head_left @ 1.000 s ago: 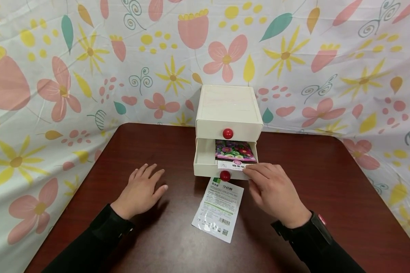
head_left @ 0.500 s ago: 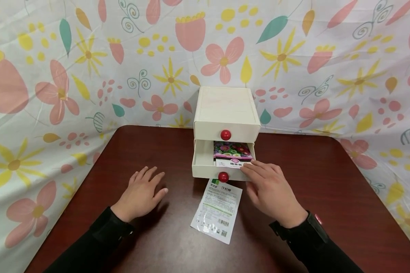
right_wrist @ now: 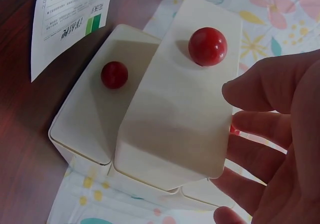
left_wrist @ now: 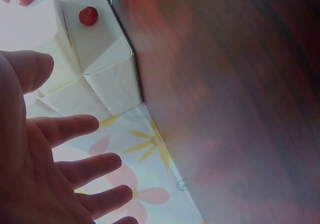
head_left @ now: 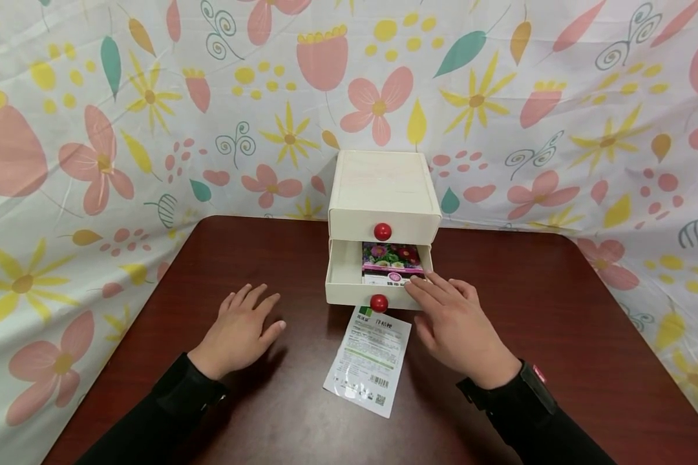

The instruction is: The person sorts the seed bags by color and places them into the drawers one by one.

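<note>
Right hand (head_left: 462,332) touches jutting drawer (head_left: 346,294) — packet (head_left: 391,258) inside; left hand (head_left: 237,332) apart.

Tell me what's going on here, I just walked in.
Someone's right hand has its fingers over the front edge of an open drawer, at the right end. A flowery packet is inside that drawer; a white packet lies on the table in front. The upper drawer is shut. The left hand is spread and holds nothing.

White red-knobbed drawer (head_left: 347,294) | partly open | flower-picture packet (head_left: 390,257) inside
</note>
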Action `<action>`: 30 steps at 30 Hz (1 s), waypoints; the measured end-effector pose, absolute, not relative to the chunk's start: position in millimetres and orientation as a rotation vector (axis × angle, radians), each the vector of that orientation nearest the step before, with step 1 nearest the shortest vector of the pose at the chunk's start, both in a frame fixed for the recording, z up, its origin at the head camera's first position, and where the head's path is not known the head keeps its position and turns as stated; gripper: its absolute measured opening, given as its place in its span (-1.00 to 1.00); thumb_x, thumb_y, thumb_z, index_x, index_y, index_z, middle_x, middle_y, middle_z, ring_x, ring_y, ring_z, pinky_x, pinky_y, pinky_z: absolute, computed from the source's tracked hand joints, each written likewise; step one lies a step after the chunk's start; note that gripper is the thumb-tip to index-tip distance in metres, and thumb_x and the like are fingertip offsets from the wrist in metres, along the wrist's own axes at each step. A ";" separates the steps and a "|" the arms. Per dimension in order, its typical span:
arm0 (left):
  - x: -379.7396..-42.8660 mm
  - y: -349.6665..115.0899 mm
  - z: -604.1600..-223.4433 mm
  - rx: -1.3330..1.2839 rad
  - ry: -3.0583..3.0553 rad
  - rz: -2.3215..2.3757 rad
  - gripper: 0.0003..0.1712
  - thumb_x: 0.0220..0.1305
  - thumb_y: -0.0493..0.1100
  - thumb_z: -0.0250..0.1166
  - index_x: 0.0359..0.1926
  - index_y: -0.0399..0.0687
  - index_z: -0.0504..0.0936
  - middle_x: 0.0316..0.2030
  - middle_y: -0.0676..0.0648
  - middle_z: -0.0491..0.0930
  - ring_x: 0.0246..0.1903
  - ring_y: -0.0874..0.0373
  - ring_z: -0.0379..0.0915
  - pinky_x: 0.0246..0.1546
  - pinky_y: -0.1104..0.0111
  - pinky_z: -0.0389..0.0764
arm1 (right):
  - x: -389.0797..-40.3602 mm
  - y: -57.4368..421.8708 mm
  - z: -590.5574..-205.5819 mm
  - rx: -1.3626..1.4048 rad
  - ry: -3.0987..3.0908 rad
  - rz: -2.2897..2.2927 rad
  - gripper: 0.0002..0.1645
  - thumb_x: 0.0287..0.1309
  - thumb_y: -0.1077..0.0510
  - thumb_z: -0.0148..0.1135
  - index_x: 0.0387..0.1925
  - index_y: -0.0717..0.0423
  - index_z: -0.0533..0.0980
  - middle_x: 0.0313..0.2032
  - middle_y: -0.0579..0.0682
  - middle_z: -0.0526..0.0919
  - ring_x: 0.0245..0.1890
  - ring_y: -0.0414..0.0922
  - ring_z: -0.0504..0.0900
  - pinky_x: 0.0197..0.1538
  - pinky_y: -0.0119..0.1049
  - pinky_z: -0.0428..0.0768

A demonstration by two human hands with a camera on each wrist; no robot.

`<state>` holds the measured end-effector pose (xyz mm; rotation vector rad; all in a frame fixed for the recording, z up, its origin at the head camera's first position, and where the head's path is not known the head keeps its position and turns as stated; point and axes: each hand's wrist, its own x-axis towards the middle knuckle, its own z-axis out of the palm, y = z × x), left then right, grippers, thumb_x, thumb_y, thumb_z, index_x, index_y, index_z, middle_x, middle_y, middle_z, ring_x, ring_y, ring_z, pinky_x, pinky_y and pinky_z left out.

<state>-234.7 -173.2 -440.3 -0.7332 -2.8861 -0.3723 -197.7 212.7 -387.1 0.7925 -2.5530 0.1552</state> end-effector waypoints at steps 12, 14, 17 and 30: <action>-236.3 -168.3 -437.7 -0.745 -2.876 -0.365 -0.34 0.46 0.16 0.14 0.36 -0.19 0.45 0.36 -0.35 0.28 0.38 -0.36 0.05 0.29 -0.24 0.05 | -193.9 214.7 -384.8 0.758 -2.621 0.116 -0.35 0.13 0.12 0.31 0.28 0.17 0.51 0.30 0.24 0.44 0.37 0.22 0.27 0.20 0.18 0.22; -236.2 -167.1 -437.2 -0.750 -2.873 -0.366 -0.33 0.46 0.17 0.14 0.37 -0.18 0.45 0.36 -0.35 0.28 0.38 -0.37 0.05 0.29 -0.25 0.05 | -192.2 215.4 -383.4 0.752 -2.635 0.111 -0.35 0.12 0.12 0.31 0.28 0.16 0.51 0.32 0.26 0.40 0.37 0.24 0.26 0.20 0.19 0.23; -236.0 -165.9 -436.6 -0.757 -2.870 -0.368 -0.31 0.46 0.18 0.13 0.40 -0.17 0.42 0.36 -0.34 0.28 0.38 -0.37 0.04 0.29 -0.24 0.04 | -188.7 216.4 -380.6 0.751 -2.646 0.110 -0.35 0.12 0.12 0.31 0.28 0.15 0.51 0.33 0.28 0.37 0.36 0.25 0.26 0.18 0.20 0.26; -246.4 -159.2 -425.1 -0.848 -2.797 -0.435 -0.16 0.46 0.19 0.14 0.56 -0.07 0.11 0.45 -0.33 0.11 0.44 -0.32 -0.08 0.30 -0.26 0.04 | -171.6 217.9 -374.9 0.748 -2.676 0.142 -0.26 0.08 0.10 0.36 0.33 0.14 0.45 0.39 0.32 0.24 0.34 0.32 0.27 0.08 0.24 0.39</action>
